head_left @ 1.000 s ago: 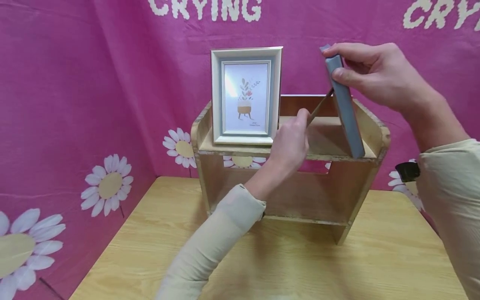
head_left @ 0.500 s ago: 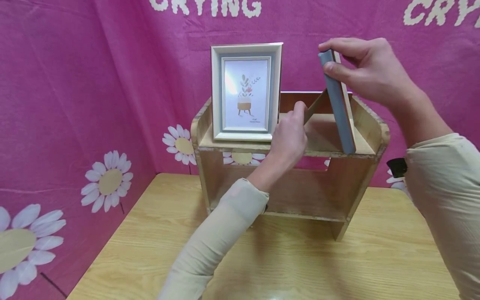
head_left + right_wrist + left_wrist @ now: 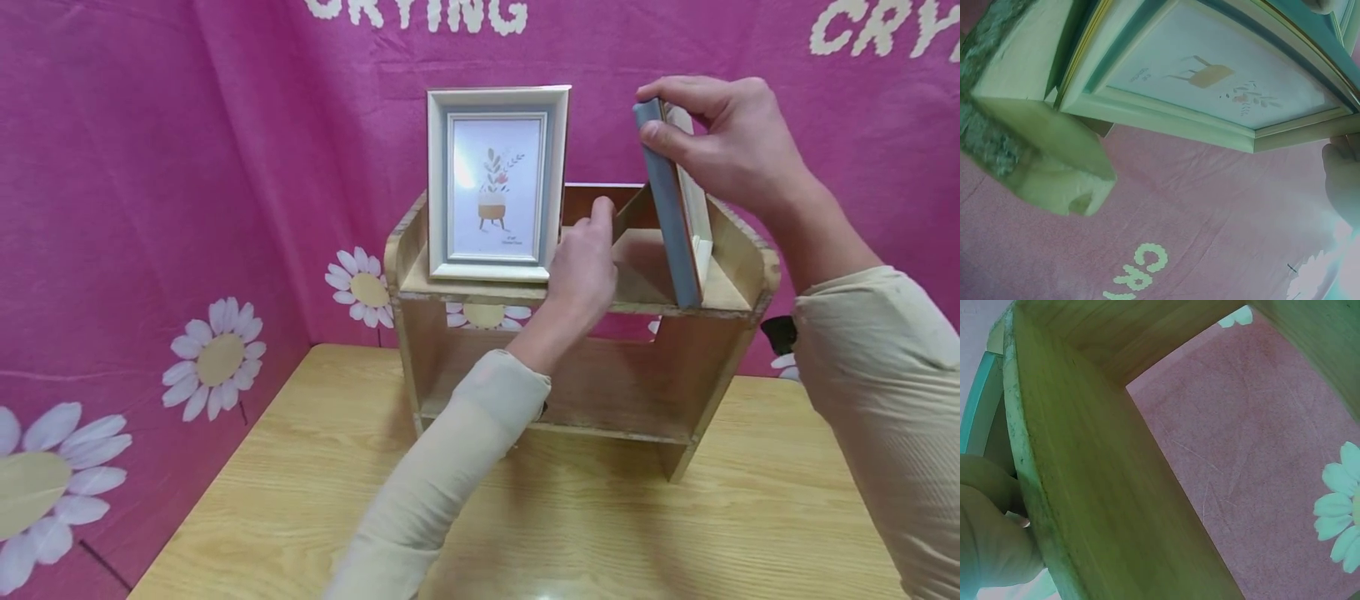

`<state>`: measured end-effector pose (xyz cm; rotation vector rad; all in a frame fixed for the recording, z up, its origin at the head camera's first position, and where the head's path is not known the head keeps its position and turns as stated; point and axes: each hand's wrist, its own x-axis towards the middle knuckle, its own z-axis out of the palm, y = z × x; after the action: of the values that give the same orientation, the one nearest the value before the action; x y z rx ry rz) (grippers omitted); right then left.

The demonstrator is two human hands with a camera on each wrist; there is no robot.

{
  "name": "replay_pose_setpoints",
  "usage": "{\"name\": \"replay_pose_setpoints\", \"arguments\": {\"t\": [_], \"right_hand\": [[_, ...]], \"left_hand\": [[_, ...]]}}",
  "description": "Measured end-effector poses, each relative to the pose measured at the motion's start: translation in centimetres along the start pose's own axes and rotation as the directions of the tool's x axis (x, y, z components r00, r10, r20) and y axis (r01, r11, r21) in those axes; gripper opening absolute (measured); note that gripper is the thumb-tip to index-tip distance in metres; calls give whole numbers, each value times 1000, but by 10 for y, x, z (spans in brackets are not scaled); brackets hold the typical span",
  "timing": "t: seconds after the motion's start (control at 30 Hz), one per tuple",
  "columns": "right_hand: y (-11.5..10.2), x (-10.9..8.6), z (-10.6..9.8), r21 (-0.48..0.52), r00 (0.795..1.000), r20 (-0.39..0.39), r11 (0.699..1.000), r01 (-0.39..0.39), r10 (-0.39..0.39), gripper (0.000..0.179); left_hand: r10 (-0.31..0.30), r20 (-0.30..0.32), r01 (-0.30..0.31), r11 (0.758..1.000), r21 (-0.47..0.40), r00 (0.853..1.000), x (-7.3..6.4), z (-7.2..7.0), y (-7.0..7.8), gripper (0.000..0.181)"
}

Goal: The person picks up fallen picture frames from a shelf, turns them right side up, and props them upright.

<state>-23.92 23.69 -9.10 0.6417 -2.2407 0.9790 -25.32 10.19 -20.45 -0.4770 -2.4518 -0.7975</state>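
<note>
My right hand (image 3: pixel 742 142) pinches the top edge of a picture frame (image 3: pixel 667 208) with thumb and fingers. That frame stands nearly edge-on, slightly tilted, at the right of the small wooden shelf's (image 3: pixel 517 302) upper board. Its printed front, with a plant in a pot, shows in the right wrist view. My left hand (image 3: pixel 581 271) grips the back stand (image 3: pixel 633 208) that angles out from this frame; the fingertips are hidden. Beside it, on the left of the shelf, another picture frame (image 3: pixel 497 187) stands upright, facing me. The left wrist view catches my left hand (image 3: pixel 991 537) beside the shelf's edge.
The shelf stands on a wood-grain table (image 3: pixel 600 533) and has raised side panels (image 3: pixel 757 258). Below the upper board is a lower compartment (image 3: pixel 600 383). A pink cloth (image 3: pixel 247 125) with daisies and white lettering hangs behind and at the left.
The right-hand frame has shifted a little left and turned, so more of its front border shows. My right hand moved left with it; my left hand rose slightly, still on the stand.
</note>
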Motion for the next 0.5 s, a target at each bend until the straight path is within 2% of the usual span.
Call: {"name": "replay_pose_setpoints", "arguments": {"t": [0.3, 0.5], "right_hand": [[1, 2, 6, -16, 998, -54, 1000, 23, -23, 30], [0, 2, 8, -28, 998, -60, 1000, 5, -6, 30]], "left_hand": [[-30, -29, 32, 997, 66, 999, 4, 5, 5, 32], [-20, -23, 21, 999, 47, 1000, -5, 6, 3, 39]]}}
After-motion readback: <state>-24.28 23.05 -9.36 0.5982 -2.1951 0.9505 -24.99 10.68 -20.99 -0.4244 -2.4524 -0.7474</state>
